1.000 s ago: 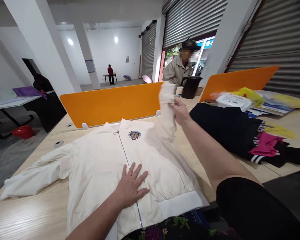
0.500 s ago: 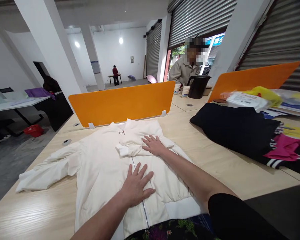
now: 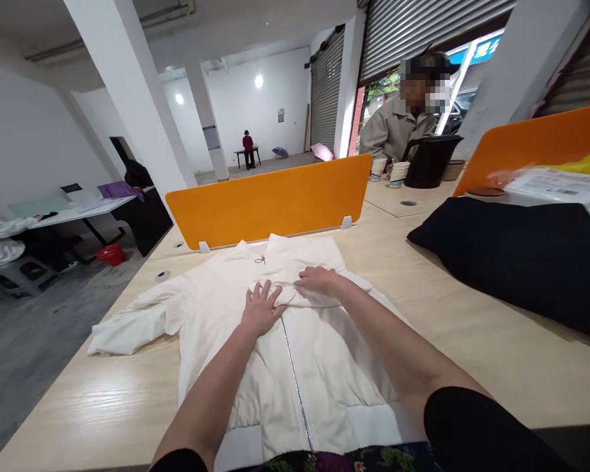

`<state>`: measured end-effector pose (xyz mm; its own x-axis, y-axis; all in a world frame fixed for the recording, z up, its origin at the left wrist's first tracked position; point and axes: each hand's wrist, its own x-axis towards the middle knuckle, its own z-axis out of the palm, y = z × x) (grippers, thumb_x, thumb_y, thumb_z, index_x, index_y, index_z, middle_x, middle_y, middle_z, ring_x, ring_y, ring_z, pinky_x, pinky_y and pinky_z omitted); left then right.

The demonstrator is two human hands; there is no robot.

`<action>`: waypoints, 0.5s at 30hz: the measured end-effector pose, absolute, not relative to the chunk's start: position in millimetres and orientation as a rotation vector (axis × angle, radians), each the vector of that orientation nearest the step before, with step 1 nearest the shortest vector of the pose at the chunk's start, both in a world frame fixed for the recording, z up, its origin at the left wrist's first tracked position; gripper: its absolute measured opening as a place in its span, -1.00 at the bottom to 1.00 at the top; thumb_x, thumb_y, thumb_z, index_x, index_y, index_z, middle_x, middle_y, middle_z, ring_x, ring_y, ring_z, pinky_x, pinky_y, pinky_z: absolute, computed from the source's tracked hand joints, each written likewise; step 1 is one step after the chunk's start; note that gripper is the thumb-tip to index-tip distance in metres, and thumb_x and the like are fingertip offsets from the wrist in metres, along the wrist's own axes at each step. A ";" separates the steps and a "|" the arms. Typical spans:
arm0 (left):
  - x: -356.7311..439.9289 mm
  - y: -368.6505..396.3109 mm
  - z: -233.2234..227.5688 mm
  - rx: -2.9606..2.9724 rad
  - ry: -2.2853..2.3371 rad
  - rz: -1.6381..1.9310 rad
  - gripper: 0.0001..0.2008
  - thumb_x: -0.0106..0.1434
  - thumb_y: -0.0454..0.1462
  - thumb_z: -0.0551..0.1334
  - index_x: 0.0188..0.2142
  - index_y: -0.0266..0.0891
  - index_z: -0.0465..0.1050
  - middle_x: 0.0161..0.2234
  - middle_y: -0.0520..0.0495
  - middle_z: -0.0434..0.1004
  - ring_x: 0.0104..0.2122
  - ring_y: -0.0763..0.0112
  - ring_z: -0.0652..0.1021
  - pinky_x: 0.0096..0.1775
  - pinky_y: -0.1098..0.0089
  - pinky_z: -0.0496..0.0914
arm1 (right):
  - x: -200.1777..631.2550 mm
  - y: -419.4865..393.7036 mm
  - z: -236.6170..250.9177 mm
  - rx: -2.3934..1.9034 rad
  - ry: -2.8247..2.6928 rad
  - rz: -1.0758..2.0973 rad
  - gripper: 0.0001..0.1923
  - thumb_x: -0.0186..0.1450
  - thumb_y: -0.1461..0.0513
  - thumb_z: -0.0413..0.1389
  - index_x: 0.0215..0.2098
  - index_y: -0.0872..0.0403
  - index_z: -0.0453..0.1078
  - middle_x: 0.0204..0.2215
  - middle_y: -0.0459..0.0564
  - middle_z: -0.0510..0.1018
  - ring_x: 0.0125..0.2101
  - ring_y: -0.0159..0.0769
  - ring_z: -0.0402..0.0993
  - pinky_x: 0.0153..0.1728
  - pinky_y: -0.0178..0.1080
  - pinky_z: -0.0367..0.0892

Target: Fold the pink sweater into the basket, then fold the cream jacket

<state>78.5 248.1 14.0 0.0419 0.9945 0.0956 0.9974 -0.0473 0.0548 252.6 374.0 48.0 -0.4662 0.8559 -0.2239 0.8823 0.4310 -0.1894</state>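
Observation:
A cream zip-up jacket (image 3: pixel 226 288) lies front side up on the wooden table. Its one sleeve (image 3: pixel 137 324) stretches out to the left, and the other is folded across the chest. My left hand (image 3: pixel 261 308) rests open on the jacket's middle, its fingers spread at the cuff end of the folded sleeve. On that same sleeve, further right, lies my right hand (image 3: pixel 317 280), fingers extended and slightly bent; its thumb is hidden. The metal zip (image 3: pixel 295 373) runs down toward the white hem. A small dark ring-shaped pull (image 3: pixel 260 259) shows near the collar.
An orange divider (image 3: pixel 270 203) stands behind the jacket. Dark folded clothing (image 3: pixel 511 255) lies to the right. Beyond are a black pitcher (image 3: pixel 430 164), paper cups (image 3: pixel 399 174) and a seated person (image 3: pixel 391 128). A red basin (image 3: pixel 111 254) sits on the floor at left.
My left hand has slid up the jacket from the zip to the folded sleeve's cuff. My right hand's fingers have bent more on the sleeve. The view has turned left.

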 end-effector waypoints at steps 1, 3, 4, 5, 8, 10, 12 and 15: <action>76.6 249.3 7.3 -2.252 -2.154 -0.162 -0.42 0.31 0.07 -0.06 0.29 0.06 0.02 0.36 -0.03 -0.14 0.31 -0.06 -0.04 0.23 -0.14 -0.08 | 246.6 369.9 46.3 1.650 2.619 -0.385 -0.45 0.34 -0.09 -0.16 0.15 -0.07 0.30 0.19 0.11 0.29 0.17 0.12 0.14 0.09 0.35 -0.06; 75.2 249.2 -1.4 -2.256 -2.159 -0.196 -0.40 0.31 0.07 -0.07 0.30 0.05 -0.01 0.37 -0.01 -0.15 0.32 -0.04 -0.06 0.24 -0.13 -0.11 | 234.7 358.2 35.1 1.744 2.784 -0.240 -0.44 0.40 -0.05 -0.30 0.20 -0.06 0.25 0.21 0.12 0.27 0.21 0.07 0.08 0.13 0.31 -0.13; 75.3 248.7 -3.2 -2.266 -2.166 -0.229 -0.38 0.31 0.07 -0.06 0.31 0.02 -0.04 0.36 -0.02 -0.15 0.32 -0.02 -0.07 0.24 -0.12 -0.13 | 229.5 351.6 26.7 1.715 2.883 -0.171 -0.44 0.41 -0.03 -0.33 0.24 -0.06 0.19 0.25 0.09 0.21 0.24 0.04 0.01 0.16 0.28 -0.16; 75.6 248.2 -3.3 -2.284 -2.180 -0.266 -0.35 0.30 0.07 -0.05 0.32 -0.04 -0.07 0.36 -0.04 -0.14 0.32 0.00 -0.08 0.25 -0.10 -0.14 | 225.2 345.4 17.7 1.644 2.957 -0.138 -0.44 0.42 -0.01 -0.33 0.27 -0.06 0.13 0.28 0.06 0.15 0.27 0.01 -0.05 0.17 0.26 -0.18; 72.4 245.4 2.6 -2.347 -2.219 -0.427 -0.28 0.27 0.03 0.05 0.32 -0.19 -0.06 0.35 -0.11 -0.09 0.32 0.05 -0.05 0.26 -0.04 -0.12 | 219.1 334.3 -4.5 1.453 3.006 -0.181 -0.45 0.42 -0.01 -0.29 0.31 -0.08 0.04 0.33 -0.04 0.04 0.30 -0.02 -0.15 0.19 0.24 -0.21; 62.1 238.5 8.9 -2.354 -2.237 -0.592 -0.36 0.19 0.00 0.18 0.23 -0.14 0.18 0.29 -0.08 0.12 0.27 0.12 0.13 0.25 0.09 0.05 | 219.8 333.8 -11.3 1.438 3.002 -0.190 -0.45 0.42 -0.02 -0.30 0.31 -0.09 0.04 0.33 -0.06 0.04 0.30 -0.02 -0.14 0.19 0.25 -0.22; 42.9 223.3 16.0 -2.246 -2.301 -0.740 -0.56 0.17 -0.05 0.23 0.03 -0.09 0.41 0.12 -0.03 0.40 0.11 0.26 0.38 0.13 0.28 0.27 | 221.5 336.2 -13.0 1.443 3.010 -0.175 -0.45 0.42 -0.01 -0.31 0.31 -0.08 0.06 0.32 -0.06 0.06 0.29 -0.02 -0.13 0.20 0.24 -0.21; 4.5 186.2 29.7 -1.829 -2.458 -0.859 -0.72 0.28 -0.11 0.14 -0.10 -0.18 0.46 -0.09 -0.07 0.51 -0.13 0.38 0.51 -0.06 0.31 0.41 | 222.7 339.1 -13.0 1.441 3.032 -0.158 -0.45 0.42 -0.01 -0.31 0.29 -0.08 0.09 0.31 -0.05 0.08 0.28 -0.02 -0.10 0.19 0.24 -0.17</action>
<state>4.5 186.2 29.7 -0.3386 0.8985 0.2794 0.8770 0.1937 0.4398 222.7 339.1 -13.0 -0.6130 0.7744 0.1565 0.7540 0.6326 -0.1769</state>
